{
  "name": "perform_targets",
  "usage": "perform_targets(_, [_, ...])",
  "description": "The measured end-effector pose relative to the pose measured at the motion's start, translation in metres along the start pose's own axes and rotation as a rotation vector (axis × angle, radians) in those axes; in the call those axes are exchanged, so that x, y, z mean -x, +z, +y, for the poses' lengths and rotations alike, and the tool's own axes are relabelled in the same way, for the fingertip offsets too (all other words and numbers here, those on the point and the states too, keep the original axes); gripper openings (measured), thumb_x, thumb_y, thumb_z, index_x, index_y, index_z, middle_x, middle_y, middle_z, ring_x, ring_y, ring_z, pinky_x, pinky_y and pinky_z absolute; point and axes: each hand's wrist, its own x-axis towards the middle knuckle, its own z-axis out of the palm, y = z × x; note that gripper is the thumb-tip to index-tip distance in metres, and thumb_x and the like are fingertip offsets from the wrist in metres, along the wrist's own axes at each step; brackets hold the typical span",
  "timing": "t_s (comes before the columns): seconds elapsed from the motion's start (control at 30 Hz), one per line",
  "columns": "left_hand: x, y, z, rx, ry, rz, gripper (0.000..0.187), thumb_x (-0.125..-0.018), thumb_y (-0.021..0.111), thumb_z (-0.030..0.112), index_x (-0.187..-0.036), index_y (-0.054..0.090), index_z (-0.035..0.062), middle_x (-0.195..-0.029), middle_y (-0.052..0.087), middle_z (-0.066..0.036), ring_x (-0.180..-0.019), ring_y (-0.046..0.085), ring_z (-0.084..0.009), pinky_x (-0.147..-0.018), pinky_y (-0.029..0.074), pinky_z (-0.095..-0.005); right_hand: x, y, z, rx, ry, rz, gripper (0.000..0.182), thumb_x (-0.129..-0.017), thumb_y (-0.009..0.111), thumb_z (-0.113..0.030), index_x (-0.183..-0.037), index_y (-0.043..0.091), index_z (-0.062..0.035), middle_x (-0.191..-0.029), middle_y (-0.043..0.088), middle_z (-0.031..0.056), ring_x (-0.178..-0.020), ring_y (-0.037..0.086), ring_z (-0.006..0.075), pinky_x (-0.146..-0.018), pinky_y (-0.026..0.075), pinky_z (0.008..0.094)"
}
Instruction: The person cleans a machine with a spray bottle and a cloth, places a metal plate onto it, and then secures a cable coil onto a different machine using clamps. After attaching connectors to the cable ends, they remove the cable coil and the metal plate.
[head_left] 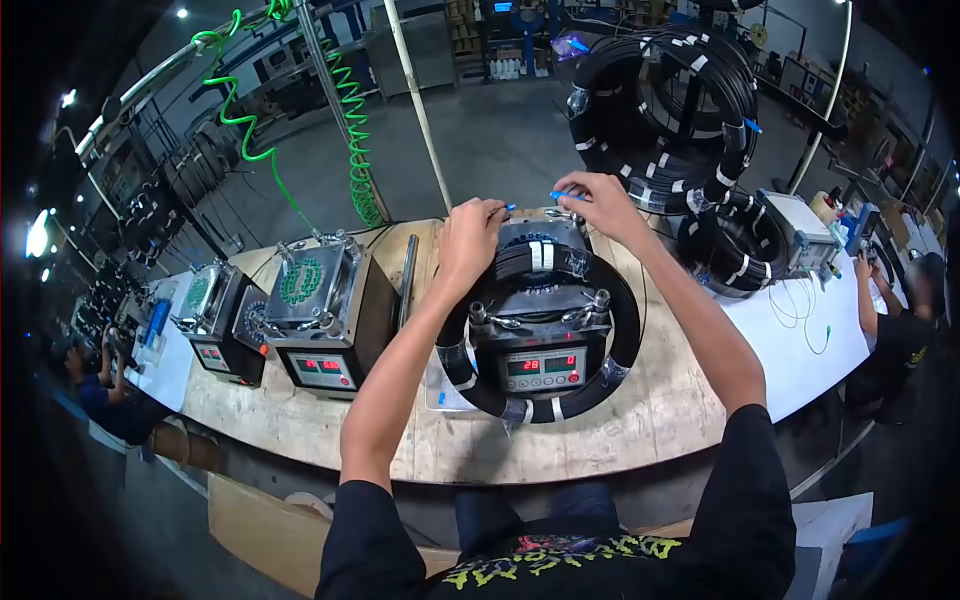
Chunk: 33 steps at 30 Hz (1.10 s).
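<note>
— Looking at the centre of the frame, what is being held?

— A blue-tipped cable end (563, 195) is pinched between thumb and forefinger of the right hand (597, 203). Another small blue end (509, 208) is pinched in the fingertips of the left hand (466, 240). Both are held just above the back of the grey box (541, 335), probably because the sockets there are faced upward.

— And the cable itself?

— A black coil (541, 330) is laid flat on the wooden bench (660, 410), ringed around the box, so its two ends can be brought up to the top without the coil being lifted. White tape bands are seen around it, by which the turns are kept together.

— Is anything shown on the box?

— A red and a green readout are lit on its front panel, turned toward the person, so they can be read while the hands are kept at the back.

— What else is set on the bench?

— Two similar boxes (320, 325) are placed at centre left, with red displays. More black coils (665, 110) are stacked at upper right, within reach. A green spiral hose (350, 130) is hung from a pole at upper left, kept clear of the work surface.

— Are others present?

— A person in dark clothing (900, 330) is seen at the right edge, and another (100, 390) at the lower left; what is held by them cannot be made out.
</note>
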Motion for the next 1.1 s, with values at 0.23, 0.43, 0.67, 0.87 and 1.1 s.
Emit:
perform_targets(0.23, [0.013, -0.013, 0.014, -0.110, -0.083, -0.036, 0.017, -0.090, 0.066, 0.011, -0.098, 0.077, 0.0010, -0.098, 0.072, -0.020, -0.091, 0.069, -0.0426, -0.079, 0.053, -0.0527, -0.016, 0.015, -0.004, 0.334, -0.024, -0.384, 0.023, -0.091, 0.073, -0.013, -0.112, 0.074, -0.0018, -0.103, 0.073, 0.0215, -0.106, 0.068, 0.0350, -0.092, 0.054, 0.0412])
perform_targets(0.43, [0.014, -0.008, 0.005, -0.186, -0.065, -0.048, 0.020, -0.092, 0.066, 0.015, -0.106, 0.079, 0.0081, -0.100, 0.074, -0.019, -0.092, 0.069, -0.0410, -0.078, 0.053, -0.0505, -0.022, 0.015, 0.001, 0.394, -0.008, -0.534, 0.022, -0.089, 0.076, -0.013, -0.109, 0.074, -0.0045, -0.102, 0.073, 0.0195, -0.104, 0.070, 0.0344, -0.088, 0.055, 0.0424])
perform_targets(0.67, [0.012, -0.009, 0.011, -0.205, -0.057, -0.049, 0.018, -0.092, 0.065, 0.013, -0.103, 0.078, 0.0081, -0.097, 0.073, -0.018, -0.090, 0.069, -0.0406, -0.075, 0.053, -0.0519, -0.032, 0.021, -0.006, 0.443, 0.008, -0.641, 0.024, -0.082, 0.074, -0.002, -0.106, 0.074, -0.0044, -0.107, 0.073, 0.0182, -0.101, 0.071, 0.0363, -0.083, 0.057, 0.0445])
perform_targets(0.87, [0.010, -0.008, 0.007, -0.332, 0.077, -0.121, 0.013, -0.091, 0.064, 0.008, -0.098, 0.074, 0.0038, -0.093, 0.072, -0.020, -0.089, 0.068, -0.0418, -0.073, 0.054, -0.0511, -0.047, 0.041, -0.046, 0.739, -0.011, -0.737, 0.025, -0.081, 0.074, -0.001, -0.106, 0.071, -0.0032, -0.130, 0.066, 0.0182, -0.111, 0.068, 0.0361, -0.084, 0.056, 0.0462])
perform_targets(1.1, [0.004, -0.011, 0.007, -0.199, 0.130, -0.206, 0.014, -0.090, 0.063, 0.004, -0.098, 0.074, 0.0002, -0.094, 0.072, -0.024, -0.092, 0.068, -0.0424, -0.076, 0.054, -0.0509, -0.073, 0.047, -0.020, 0.668, 0.168, -0.852, 0.020, -0.080, 0.077, -0.004, -0.100, 0.074, -0.0018, -0.086, 0.075, 0.0129, -0.074, 0.074, 0.0264, -0.064, 0.059, 0.0410])
